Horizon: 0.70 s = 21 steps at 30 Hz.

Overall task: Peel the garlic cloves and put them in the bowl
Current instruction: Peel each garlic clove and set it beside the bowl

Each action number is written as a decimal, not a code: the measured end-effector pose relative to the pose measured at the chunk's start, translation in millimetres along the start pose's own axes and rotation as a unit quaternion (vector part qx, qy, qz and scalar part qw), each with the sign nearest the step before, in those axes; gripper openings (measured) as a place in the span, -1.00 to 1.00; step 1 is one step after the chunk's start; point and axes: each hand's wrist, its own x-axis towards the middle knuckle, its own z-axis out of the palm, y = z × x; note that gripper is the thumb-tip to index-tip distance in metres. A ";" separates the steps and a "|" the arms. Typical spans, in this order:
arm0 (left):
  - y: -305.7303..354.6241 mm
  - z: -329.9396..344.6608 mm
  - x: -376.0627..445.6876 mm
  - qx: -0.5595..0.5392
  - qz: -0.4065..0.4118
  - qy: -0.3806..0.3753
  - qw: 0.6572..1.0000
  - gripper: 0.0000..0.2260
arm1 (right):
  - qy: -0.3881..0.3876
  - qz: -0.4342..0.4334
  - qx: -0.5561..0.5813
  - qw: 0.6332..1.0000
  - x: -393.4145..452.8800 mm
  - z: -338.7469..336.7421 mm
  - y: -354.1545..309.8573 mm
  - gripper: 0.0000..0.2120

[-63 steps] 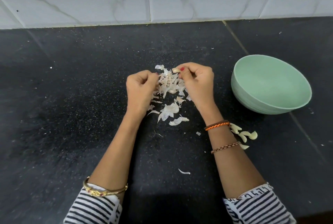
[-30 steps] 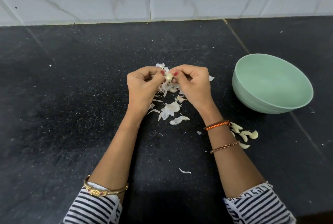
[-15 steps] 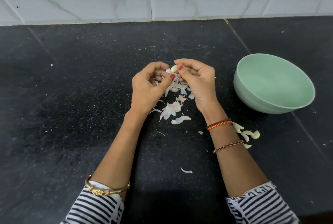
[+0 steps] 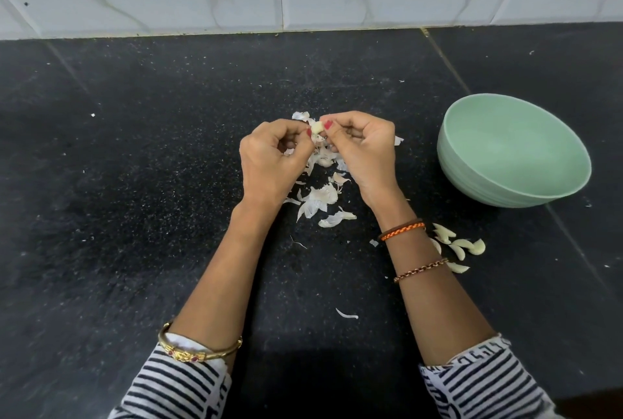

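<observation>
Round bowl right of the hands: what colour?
Pale mint green bowl, seen in the head view.

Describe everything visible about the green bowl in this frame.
The green bowl is a pale mint, round and deep, with a smooth matte finish that looks like plastic or melamine and faint ridges around its outer wall. It stands upright on the black speckled countertop, to the right of both hands and clear of them. Its visible inside looks empty; the near inner wall is hidden by the rim. Nothing touches it except the counter. The peeled garlic cloves lie on the counter nearer the person, apart from it.
</observation>
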 end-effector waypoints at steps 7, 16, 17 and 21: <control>6.9 0.1 3.0 -0.097 -0.096 -0.008 0.991 -0.94 | -0.092 0.097 0.100 0.986 1.3 -7.4 -7.7 -0.78; 12.6 2.7 1.6 -0.182 -0.139 -0.006 0.973 -0.79 | -0.189 0.185 0.203 0.943 1.1 -17.2 -8.5 -0.82; 11.7 2.4 1.8 -0.187 -0.142 -0.003 0.972 -0.79 | -0.191 0.192 0.214 0.939 1.3 -17.0 -9.0 -0.77; 16.9 4.2 1.3 -0.199 -0.163 0.006 0.966 -0.78 | -0.187 0.225 0.294 0.910 0.3 -17.6 -11.4 -0.57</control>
